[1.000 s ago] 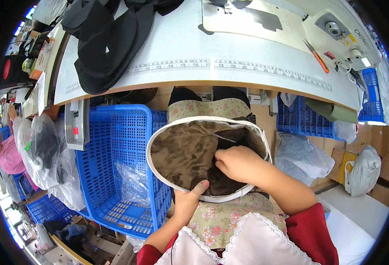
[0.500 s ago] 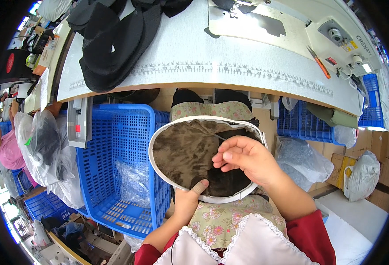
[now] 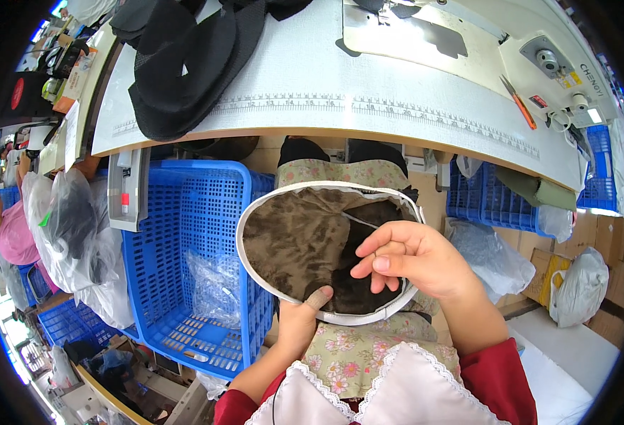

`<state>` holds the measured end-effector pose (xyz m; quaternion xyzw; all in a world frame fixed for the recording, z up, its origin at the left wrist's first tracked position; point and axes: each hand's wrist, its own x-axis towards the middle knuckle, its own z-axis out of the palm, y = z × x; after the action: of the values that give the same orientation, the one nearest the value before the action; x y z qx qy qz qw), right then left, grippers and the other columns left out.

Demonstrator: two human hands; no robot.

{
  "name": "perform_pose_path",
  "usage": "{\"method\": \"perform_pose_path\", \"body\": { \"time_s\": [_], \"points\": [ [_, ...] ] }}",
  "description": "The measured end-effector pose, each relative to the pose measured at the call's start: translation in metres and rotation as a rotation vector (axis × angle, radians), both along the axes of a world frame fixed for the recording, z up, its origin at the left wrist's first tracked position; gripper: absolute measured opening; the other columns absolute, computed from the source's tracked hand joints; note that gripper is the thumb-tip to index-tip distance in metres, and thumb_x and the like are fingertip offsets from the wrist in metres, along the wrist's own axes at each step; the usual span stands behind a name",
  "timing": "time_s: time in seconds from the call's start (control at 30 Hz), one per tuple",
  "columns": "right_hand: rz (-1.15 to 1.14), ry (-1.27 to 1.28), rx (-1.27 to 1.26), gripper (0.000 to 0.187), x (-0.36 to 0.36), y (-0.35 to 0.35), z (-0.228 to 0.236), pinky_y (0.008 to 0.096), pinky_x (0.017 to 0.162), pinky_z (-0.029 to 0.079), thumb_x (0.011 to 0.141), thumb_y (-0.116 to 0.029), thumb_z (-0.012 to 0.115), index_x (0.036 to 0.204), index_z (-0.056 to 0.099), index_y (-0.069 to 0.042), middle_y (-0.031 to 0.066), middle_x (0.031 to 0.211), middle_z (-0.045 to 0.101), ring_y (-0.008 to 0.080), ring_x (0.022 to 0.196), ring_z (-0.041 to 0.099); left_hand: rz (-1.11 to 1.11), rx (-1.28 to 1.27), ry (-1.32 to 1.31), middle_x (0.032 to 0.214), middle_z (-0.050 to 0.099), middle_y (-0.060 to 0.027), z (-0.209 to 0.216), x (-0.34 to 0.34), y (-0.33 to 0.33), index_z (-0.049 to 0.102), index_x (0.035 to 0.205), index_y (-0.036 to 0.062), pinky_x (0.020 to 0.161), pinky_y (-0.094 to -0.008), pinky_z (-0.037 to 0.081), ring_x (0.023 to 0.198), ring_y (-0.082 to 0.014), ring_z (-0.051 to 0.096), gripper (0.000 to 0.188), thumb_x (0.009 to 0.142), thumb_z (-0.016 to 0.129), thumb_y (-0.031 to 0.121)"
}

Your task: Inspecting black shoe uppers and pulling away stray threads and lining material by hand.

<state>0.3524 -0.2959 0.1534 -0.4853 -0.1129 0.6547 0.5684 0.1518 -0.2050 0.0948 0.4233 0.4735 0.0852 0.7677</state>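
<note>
In my lap lies a bowl-shaped hat (image 3: 290,237) with its opening facing up. The lining is mottled brown plush with darker patches on the right, and a white band runs round the rim. My left hand (image 3: 301,319) is closed on the near rim, its thumb inside on the lining and its fingers hidden beneath. A wrap covers part of that thumb. Over the right side of the opening hovers my right hand (image 3: 422,262), loosely curled, fingers apart, with nothing visible in it.
Ahead is a white sewing table (image 3: 283,117) with a printed ruler, black fabric pieces (image 3: 184,71), a sewing machine (image 3: 546,60) and orange-handled snips (image 3: 519,103). A blue basket (image 3: 248,248) stands at my left. Plastic bags (image 3: 489,258) lie to the right.
My right hand has moved slightly right, and its fingers have spread a little. My left hand keeps its grip on the rim. The view has shifted slightly.
</note>
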Motion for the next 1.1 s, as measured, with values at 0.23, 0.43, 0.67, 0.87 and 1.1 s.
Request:
{"method": "perform_pose_path", "body": {
  "time_s": [0.23, 0.43, 0.67, 0.87, 1.1],
  "points": [
    [-0.093, -0.115, 0.027, 0.018, -0.006, 0.002, -0.002, 0.0182, 0.052, 0.040, 0.091, -0.012, 0.054, 0.105, 0.056, -0.001, 0.0150, 0.092, 0.067, 0.0075, 0.060, 0.055, 0.005, -0.029, -0.012, 0.116, 0.056, -0.0084, 0.000, 0.001, -0.001, 0.049, 0.120, -0.0014, 0.093, -0.0307, 0.038, 0.104, -0.0197, 0.052, 0.048, 0.075, 0.067, 0.004],
    [-0.040, -0.261, -0.003, 0.027, -0.010, 0.007, 0.009, 0.0188, 0.054, 0.041, 0.093, -0.012, 0.051, 0.117, 0.042, -0.004, 0.0131, 0.093, 0.067, 0.0075, 0.062, 0.056, 0.068, -0.114, -0.051, 0.118, 0.055, -0.0085, 0.001, 0.002, 0.000, 0.048, 0.122, -0.0002, 0.094, -0.0316, 0.039, 0.106, -0.0202, 0.052, 0.049, 0.076, 0.066, 0.001],
    [0.064, -0.568, -0.021, 0.009, -0.018, 0.008, 0.000, 0.0303, 0.067, 0.049, 0.085, -0.005, 0.054, 0.093, 0.056, -0.002, 0.0114, 0.087, 0.066, 0.0209, 0.072, 0.063, 0.158, -0.222, -0.091, 0.117, 0.055, -0.0080, -0.001, 0.000, -0.001, 0.048, 0.122, 0.0008, 0.094, -0.0323, 0.040, 0.106, -0.0205, 0.052, 0.050, 0.076, 0.065, -0.002],
    [0.358, -0.708, 0.086, 0.010, -0.025, 0.017, -0.020, 0.0255, 0.060, 0.047, 0.077, -0.006, 0.062, 0.086, 0.064, -0.002, 0.0066, 0.075, 0.063, 0.0128, 0.069, 0.061, 0.083, -0.171, -0.114, 0.115, 0.056, -0.0076, -0.003, -0.001, -0.001, 0.049, 0.121, 0.0007, 0.093, -0.0311, 0.040, 0.105, -0.0194, 0.053, 0.049, 0.075, 0.066, -0.001],
    [0.294, -0.633, -0.063, 0.015, -0.028, 0.019, -0.033, 0.0317, 0.055, 0.047, 0.072, -0.015, 0.063, 0.083, 0.062, -0.005, 0.0125, 0.066, 0.063, 0.0232, 0.060, 0.063, 0.067, -0.126, -0.082, 0.115, 0.056, -0.0070, -0.001, 0.001, 0.000, 0.049, 0.120, 0.0007, 0.091, -0.0301, 0.040, 0.102, -0.0179, 0.054, 0.048, 0.075, 0.066, 0.000]
  ]
}}
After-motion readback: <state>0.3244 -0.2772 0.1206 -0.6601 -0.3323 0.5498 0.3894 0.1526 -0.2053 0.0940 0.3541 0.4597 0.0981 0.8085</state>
